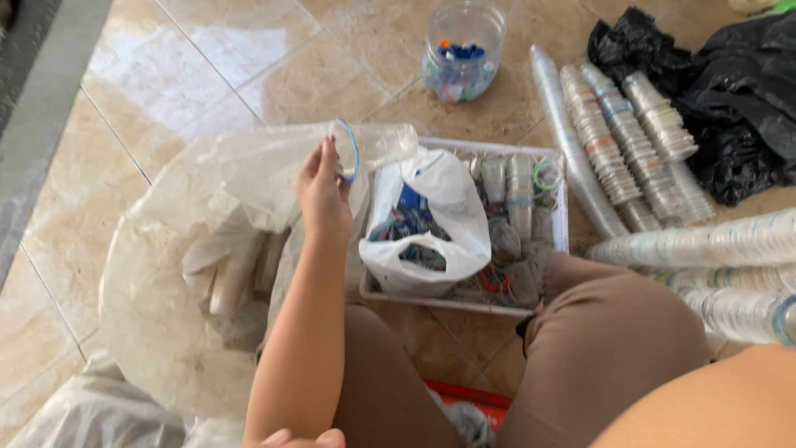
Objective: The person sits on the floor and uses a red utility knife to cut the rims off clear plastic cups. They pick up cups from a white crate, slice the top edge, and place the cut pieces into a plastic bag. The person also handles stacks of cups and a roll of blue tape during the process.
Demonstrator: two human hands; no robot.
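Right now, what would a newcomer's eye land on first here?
Probably the left hand raised mid-frame, pinching a clear plastic cup with a blue rim above a big translucent sack of cups on the left. Beside it, a white basket holds a white plastic bag of scraps. On the right, long stacks of nested clear cups lie on the tiled floor.

Left hand (323,195) at frame centre grips clear plastic cup (373,149) by its blue-ringed rim, above large clear bag (182,274). White basket (547,153) right of it; stacked cups (622,149) upper right.
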